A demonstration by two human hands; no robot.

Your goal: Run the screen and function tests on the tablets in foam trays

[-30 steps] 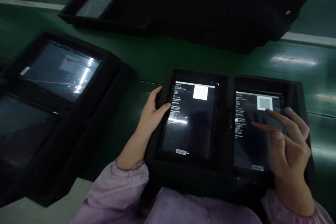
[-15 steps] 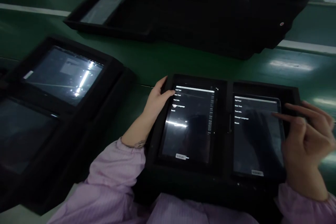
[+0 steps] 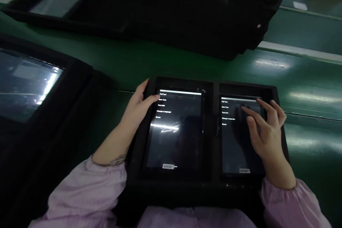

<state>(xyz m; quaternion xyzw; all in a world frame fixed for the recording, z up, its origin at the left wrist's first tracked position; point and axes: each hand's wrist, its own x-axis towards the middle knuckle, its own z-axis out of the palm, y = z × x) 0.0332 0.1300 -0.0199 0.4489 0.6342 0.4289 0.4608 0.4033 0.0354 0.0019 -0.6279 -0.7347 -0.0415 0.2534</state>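
Note:
In front of me a black two-compartment tray (image 3: 216,181) holds a left tablet (image 3: 176,146) and a right tablet (image 3: 232,149). Both screens are lit with a short text menu, "Full Test" at the top, and each has a small white label near its bottom edge. My left hand (image 3: 137,105) grips the tray's left side, its thumb over the rim at the left tablet's edge and its other fingers along the outside. Over the right tablet hovers my right hand (image 3: 265,128), fingers apart and holding nothing; whether a fingertip touches the glass I cannot tell.
More black trays with dark-screened tablets stand on the left (image 3: 26,82) and at the back left (image 3: 60,0). A large black object (image 3: 200,14) fills the back middle. The green work surface (image 3: 307,89) shows at the right.
My right hand has moved left from the right tablet's edge to over its screen. A column of text on the left tablet's right side is gone. My left hand stays on the tray.

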